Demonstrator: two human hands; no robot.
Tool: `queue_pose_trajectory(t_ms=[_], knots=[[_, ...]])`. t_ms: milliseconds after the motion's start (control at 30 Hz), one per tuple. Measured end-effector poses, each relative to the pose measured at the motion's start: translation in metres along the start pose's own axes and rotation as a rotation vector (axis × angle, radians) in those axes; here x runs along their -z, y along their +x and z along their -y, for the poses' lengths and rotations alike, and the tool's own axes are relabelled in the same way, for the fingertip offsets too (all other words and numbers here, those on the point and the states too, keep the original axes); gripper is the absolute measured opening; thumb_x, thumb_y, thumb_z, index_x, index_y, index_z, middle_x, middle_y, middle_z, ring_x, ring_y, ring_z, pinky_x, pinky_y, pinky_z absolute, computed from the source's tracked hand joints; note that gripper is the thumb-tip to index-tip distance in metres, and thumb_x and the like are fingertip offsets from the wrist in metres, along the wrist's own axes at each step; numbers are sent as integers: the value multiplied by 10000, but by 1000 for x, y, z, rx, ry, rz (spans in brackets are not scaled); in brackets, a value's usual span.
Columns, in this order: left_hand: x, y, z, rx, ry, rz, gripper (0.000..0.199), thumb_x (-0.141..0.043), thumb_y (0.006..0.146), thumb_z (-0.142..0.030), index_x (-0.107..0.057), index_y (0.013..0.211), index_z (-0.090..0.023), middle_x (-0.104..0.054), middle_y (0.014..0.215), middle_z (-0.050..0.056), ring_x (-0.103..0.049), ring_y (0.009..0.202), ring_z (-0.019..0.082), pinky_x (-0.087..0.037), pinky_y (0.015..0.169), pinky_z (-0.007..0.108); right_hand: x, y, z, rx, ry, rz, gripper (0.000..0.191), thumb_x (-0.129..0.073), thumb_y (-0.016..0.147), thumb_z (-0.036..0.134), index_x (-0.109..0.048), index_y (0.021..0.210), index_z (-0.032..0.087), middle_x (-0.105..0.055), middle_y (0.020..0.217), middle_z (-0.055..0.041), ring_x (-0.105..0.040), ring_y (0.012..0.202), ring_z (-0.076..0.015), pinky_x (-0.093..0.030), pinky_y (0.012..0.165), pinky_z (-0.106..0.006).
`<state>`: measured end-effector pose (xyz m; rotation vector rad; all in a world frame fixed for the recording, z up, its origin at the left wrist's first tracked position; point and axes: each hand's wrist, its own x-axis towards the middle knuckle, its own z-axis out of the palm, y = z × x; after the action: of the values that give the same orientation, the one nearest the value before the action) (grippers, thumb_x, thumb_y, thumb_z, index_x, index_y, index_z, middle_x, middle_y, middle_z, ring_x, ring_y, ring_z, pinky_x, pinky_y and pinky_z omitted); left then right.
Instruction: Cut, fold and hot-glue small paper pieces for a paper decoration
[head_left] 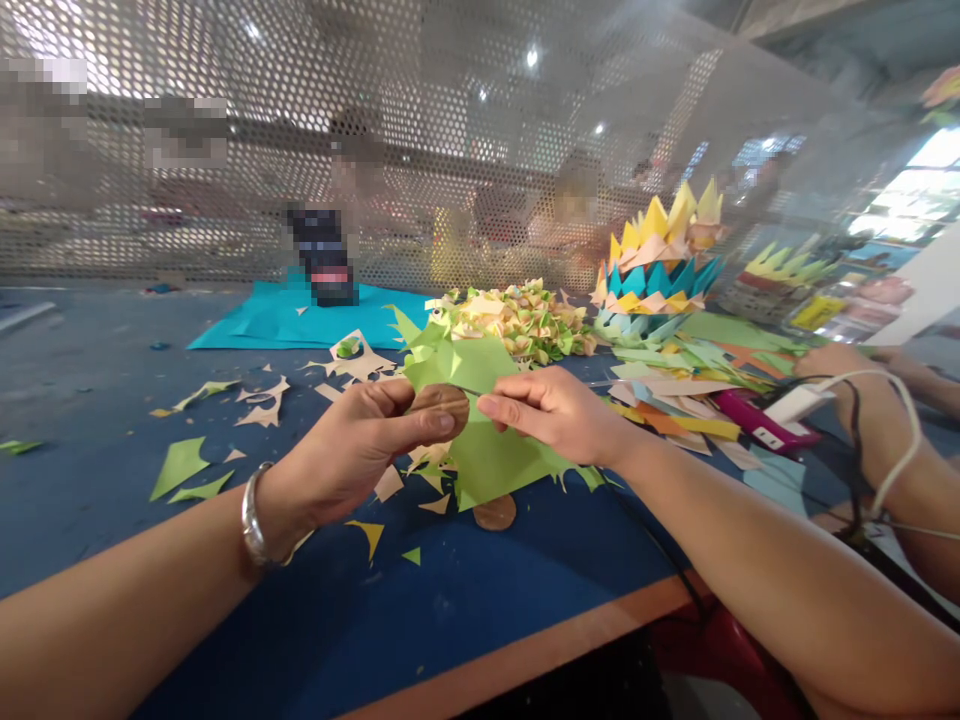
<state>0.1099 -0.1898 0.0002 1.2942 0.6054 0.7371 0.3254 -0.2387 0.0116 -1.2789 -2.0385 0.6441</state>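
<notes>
My left hand (352, 445), with a silver bracelet at the wrist, pinches a flat brown disc (442, 403) between thumb and fingers. Close beside it, my right hand (551, 415) is closed in a pinch. A thin dark sliver shows between the two hands, but what my right fingers hold cannot be made out. Light green paper (499, 462) lies below and behind the hands, partly covered by them. A second brown disc (495, 513) rests on the blue table just in front of that paper.
Paper scraps (266, 400) litter the table (360, 620). Behind lie blue sheets (247, 315), a phone-like dark object (324, 258) and a heap of folded paper pieces (525, 318). A tiered paper decoration (660, 265), purple power bank (765, 420) and another person's arm (900, 450) are right.
</notes>
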Motion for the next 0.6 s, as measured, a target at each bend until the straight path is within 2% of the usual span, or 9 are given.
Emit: queue_pose_trajectory(t_ms=[100,300,600], knots=[[-1,-1,-1,-3,11,-1,112,-835,696,-246,-765,758,-185,-709,778,22,-631,789,166,-515,797,302,-1,0,-1,-4,10,1,478,-554,956,555,-527,651,188,-359,574,49,-348,547,-95,-241,512,-271],[1,-1,-2,-1,16,31,119,-827,714,-259,-760,759,-171,-712,823,16,-610,801,132,-482,756,239,-1,1,-1,3,-10,-4,469,-554,962,541,-533,662,181,-370,588,49,-344,543,-89,-241,513,-275],[0,-1,-2,17,3,44,134,-826,724,-277,-792,824,-194,-759,896,15,-629,836,123,-481,763,208,-1,1,-1,-8,-29,-2,467,-553,963,538,-502,657,188,-343,595,52,-325,536,-86,-236,508,-279]])
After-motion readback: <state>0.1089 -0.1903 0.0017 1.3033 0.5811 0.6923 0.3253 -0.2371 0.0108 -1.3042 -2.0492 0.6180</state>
